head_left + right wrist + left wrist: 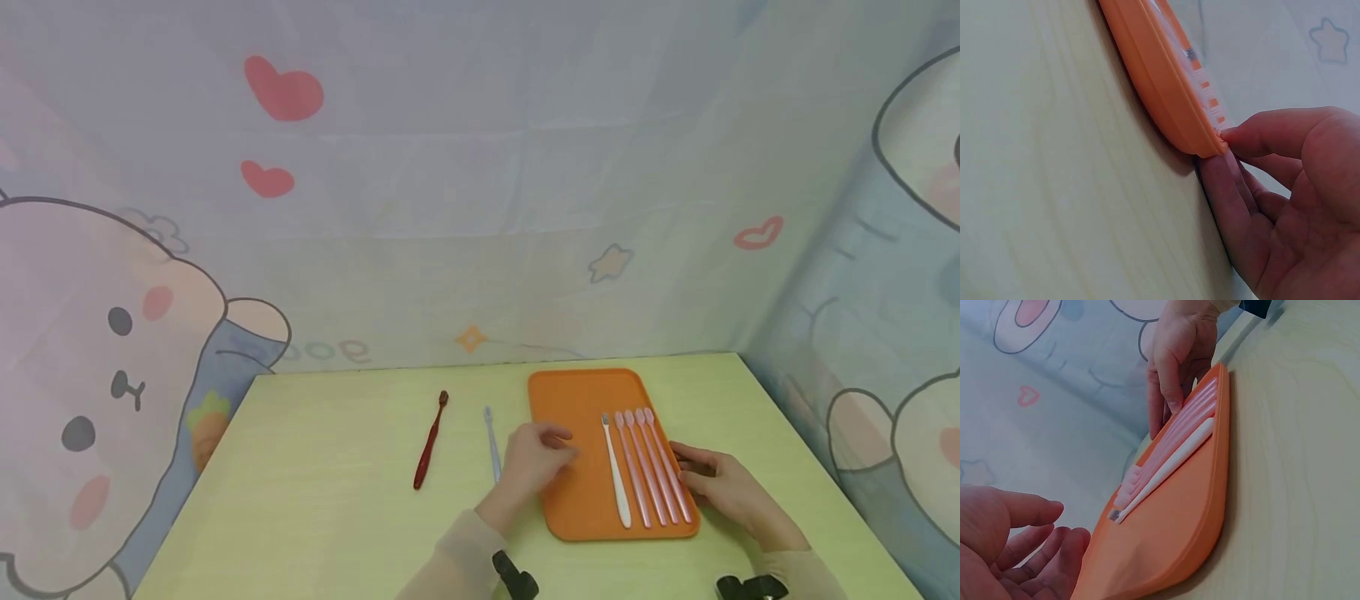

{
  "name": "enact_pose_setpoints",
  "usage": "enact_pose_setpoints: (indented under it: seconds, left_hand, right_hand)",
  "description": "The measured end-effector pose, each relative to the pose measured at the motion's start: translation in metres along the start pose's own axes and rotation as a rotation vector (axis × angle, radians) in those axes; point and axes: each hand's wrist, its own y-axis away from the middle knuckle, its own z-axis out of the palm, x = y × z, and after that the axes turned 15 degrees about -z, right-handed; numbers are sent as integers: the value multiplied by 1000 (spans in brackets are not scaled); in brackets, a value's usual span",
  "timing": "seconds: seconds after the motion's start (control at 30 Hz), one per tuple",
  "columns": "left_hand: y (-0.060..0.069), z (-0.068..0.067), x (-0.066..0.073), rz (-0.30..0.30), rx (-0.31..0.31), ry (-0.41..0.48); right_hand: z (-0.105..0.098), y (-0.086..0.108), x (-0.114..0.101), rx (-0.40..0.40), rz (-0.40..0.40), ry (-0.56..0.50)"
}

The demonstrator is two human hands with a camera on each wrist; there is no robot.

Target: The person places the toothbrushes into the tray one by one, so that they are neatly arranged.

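Observation:
An orange tray (573,504) lies on the table. Along its right half lie a white toothbrush (617,479) and several pink toothbrushes (647,470), side by side. My right hand (723,487) pinches the tray's right rim between thumb and fingers, as the right wrist view shows. Over the tray's left part hovers my left hand (534,460), fingers loosely bent with nothing between them. In the left wrist view, the left fingers (1034,509) are near the tray's edge; whether they touch it I cannot tell. A light blue toothbrush (492,442) lies left of the tray, its lower end hidden by my left hand.
A dark red toothbrush (431,442) lies farther left on the pale yellow table (315,483). Behind the table and along its sides hangs a cartoon-printed cloth (450,183). Black straps (516,575) are on both wrists.

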Motion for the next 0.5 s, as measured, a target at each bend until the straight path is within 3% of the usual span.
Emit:
enact_pose_setpoints:
  seconds: [0.23, 0.5]
  left_hand:
    - [2, -30, -8, 25, -17, 37]
    - [1, -58, -16, 51, 43, -34]
  right_hand:
    - [0, 0, 1, 4, 1, 8]
    - [-2, 1, 0, 3, 9, 23]
